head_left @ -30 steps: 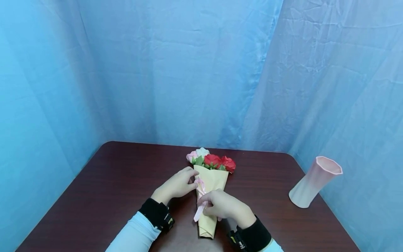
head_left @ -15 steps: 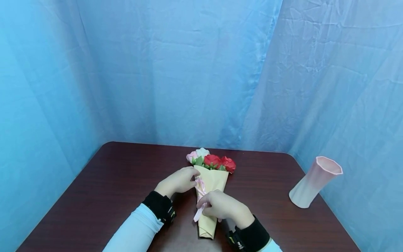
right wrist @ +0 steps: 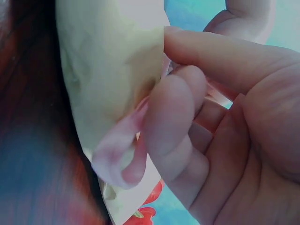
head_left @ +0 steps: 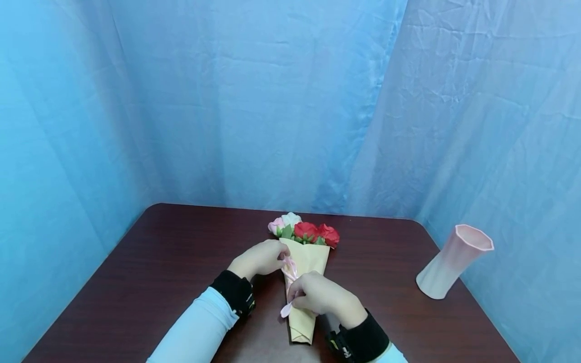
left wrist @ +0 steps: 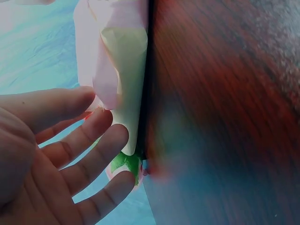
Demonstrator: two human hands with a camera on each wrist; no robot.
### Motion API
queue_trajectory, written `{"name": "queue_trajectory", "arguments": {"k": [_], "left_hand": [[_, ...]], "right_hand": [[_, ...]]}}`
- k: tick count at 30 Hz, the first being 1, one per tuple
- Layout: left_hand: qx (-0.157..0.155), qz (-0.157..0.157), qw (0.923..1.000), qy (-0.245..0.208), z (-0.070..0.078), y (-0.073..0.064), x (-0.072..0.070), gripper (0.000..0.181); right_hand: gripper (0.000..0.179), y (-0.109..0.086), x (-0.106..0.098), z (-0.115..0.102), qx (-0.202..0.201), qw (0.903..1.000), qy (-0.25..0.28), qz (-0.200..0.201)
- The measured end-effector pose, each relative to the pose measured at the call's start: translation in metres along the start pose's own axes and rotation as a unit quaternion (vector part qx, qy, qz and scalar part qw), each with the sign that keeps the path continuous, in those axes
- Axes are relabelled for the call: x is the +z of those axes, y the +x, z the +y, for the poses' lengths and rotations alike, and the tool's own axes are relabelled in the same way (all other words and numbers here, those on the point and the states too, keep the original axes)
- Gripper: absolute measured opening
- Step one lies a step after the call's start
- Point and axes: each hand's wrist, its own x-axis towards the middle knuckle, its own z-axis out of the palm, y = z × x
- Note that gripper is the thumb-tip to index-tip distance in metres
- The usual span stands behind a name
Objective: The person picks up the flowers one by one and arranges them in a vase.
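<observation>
Near the middle between the left and right edges of the dark brown table [head_left: 181, 282], a bouquet [head_left: 312, 259] lies flat. Its long axis runs almost straight from the near side to the far edge; the narrow folded end of the cream paper [head_left: 301, 327] points to the person, and the wide mouth with the flowers points away, close to the far edge. Two red flowers [head_left: 306, 231] are at the right, a white flower [head_left: 291, 219] and a pink flower [head_left: 276, 225] at the left. The left hand [head_left: 259, 257] is at the left side of the paper, thumb and forefinger nearly closed in a pinch on the pink ribbon [head_left: 290, 270], while its other fingers are loosely spread. The right hand [head_left: 323, 297], lower down, has its fingers bent and grips the same ribbon; a loop comes out between them. Near the right edge of the table stands a pink and white vase [head_left: 451, 262], with its opening upward. Blue curtains [head_left: 272, 101] hang behind.
</observation>
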Motion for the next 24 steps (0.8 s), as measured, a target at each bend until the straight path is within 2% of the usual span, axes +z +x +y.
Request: {"name": "queue_trajectory", "arguments": {"k": [5,10,15,20,24], "left_hand": [[-0.021,-0.009,0.9997,0.003,0.003,-0.001,-0.001,0.002],[-0.033,-0.016,0.9993,-0.008,0.004,-0.003,0.0,0.01],[-0.004,0.007,1.0,0.001,-0.001,-0.009,-0.001,0.016],[0.02,0.028,0.9993,-0.015,-0.005,-0.015,-0.002,0.018],[0.03,0.041,0.998,-0.036,-0.005,-0.021,-0.004,0.015]], "right_hand": [[0.018,-0.001,-0.001,0.003,-0.014,0.9997,0.02,0.0],[0.018,-0.003,-0.004,0.005,-0.026,0.9983,0.052,-0.006],[0.013,-0.006,-0.007,0.009,-0.009,0.9926,0.12,-0.012],[0.01,-0.009,-0.012,0.014,-0.005,0.989,0.148,-0.001],[0.012,-0.011,-0.015,0.016,0.004,0.978,0.208,-0.009]]}}
